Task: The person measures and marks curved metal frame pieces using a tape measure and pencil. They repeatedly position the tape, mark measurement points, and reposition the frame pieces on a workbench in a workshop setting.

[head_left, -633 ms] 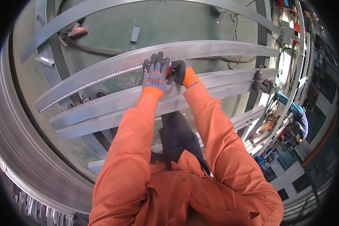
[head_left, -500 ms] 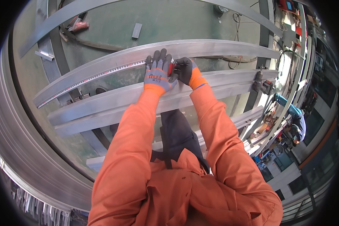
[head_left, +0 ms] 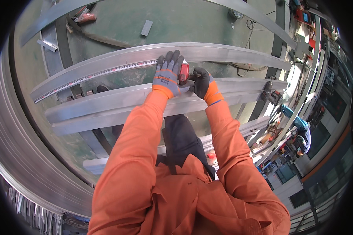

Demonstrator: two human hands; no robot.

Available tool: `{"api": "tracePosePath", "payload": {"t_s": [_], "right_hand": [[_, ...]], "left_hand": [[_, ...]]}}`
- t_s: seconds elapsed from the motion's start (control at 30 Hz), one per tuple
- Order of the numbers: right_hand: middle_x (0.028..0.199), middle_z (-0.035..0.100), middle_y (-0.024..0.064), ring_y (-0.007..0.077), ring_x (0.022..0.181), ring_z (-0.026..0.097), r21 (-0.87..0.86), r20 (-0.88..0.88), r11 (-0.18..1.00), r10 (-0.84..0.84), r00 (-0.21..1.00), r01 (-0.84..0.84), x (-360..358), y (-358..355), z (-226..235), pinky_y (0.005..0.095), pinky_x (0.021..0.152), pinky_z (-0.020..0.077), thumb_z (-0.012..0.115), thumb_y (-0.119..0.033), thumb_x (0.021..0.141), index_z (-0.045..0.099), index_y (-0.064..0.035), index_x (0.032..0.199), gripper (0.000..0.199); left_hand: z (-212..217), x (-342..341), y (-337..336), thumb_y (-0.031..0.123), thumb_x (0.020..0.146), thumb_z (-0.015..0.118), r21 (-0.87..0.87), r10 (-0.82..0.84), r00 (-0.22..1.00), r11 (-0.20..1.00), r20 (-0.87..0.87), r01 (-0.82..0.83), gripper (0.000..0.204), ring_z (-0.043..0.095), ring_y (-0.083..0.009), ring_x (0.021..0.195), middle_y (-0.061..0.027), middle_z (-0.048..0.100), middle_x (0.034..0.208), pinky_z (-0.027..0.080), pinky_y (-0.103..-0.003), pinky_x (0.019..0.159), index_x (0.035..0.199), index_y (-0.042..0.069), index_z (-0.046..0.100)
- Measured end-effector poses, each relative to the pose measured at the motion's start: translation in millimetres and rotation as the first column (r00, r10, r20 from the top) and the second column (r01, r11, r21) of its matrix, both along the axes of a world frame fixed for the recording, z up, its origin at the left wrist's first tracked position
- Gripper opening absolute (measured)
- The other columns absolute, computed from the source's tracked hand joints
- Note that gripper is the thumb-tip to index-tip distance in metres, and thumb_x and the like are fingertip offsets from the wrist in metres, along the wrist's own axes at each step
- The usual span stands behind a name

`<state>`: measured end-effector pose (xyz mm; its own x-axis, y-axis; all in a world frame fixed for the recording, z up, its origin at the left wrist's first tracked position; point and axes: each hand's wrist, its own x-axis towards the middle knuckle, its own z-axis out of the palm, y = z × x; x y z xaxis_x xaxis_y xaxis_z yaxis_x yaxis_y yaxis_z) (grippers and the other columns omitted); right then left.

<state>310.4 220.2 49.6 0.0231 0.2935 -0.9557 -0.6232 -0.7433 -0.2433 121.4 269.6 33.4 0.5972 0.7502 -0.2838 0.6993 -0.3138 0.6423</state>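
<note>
A pale blade runs along the near side of a long aluminium bar [head_left: 208,50], coming from a red tape measure [head_left: 184,73]. My left hand [head_left: 169,73], in a grey and orange glove, reaches over the blade by the bar. Its fingers are extended, and the red case sits between them and the thumb. Just to the right is my right hand [head_left: 202,83], in a dark glove with an orange cuff. Its fingers are curled close together near the left thumb; what they hold, if anything, is hidden.
Nearer to me lies a second aluminium profile [head_left: 121,100]. A cordless drill [head_left: 271,94] rests at its right end. Dark crossbars [head_left: 64,43] support the bars. A short metal piece [head_left: 146,28] and a hose [head_left: 102,38] lie on the floor beyond.
My right hand has drawn away from the bar, toward me and slightly right. More of the red tape case now shows beside my left hand, which still lies by the bar.
</note>
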Motion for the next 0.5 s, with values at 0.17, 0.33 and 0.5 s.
{"api": "tracePosePath", "payload": {"t_s": [0.17,0.33,0.5], "right_hand": [[0.101,0.065,0.0152,0.0313,0.079,0.064,0.022,-0.066,0.976,-0.215,0.974,0.217,-7,-8,7,0.0426,0.064,0.0471,0.056,-0.051,0.097,0.058,-0.0110,0.105,0.041],[0.098,0.064,0.0151,0.0297,0.075,0.061,0.128,-0.110,0.877,-0.451,0.886,0.463,0,-23,5,0.0424,0.060,0.0474,0.060,-0.057,0.095,0.057,-0.0127,0.096,0.044],[0.096,0.065,0.0133,0.0225,0.079,0.063,0.400,0.443,0.854,-0.498,0.745,0.333,25,-33,-5,0.0367,0.064,0.0515,0.073,-0.032,0.093,0.058,-0.0081,0.108,0.032]], "left_hand": [[2,-1,-2,0.077,0.075,0.068,0.006,-0.030,0.999,1.000,-0.041,0.030,0.116,0.015,-0.0326,0.158,-0.0137,0.019,0.170,0.005,-0.051,0.129,0.162,0.010,0.028],[-1,0,0,0.070,0.075,0.072,0.026,-0.032,0.999,0.999,-0.004,0.033,0.115,0.016,-0.0365,0.157,-0.0156,0.019,0.170,0.007,-0.055,0.127,0.163,0.012,0.025],[-11,3,-7,0.066,0.082,0.067,0.062,0.025,0.998,0.998,0.063,-0.029,0.106,0.017,-0.0371,0.157,-0.0154,0.018,0.170,0.006,-0.055,0.127,0.163,0.012,0.025]]}}
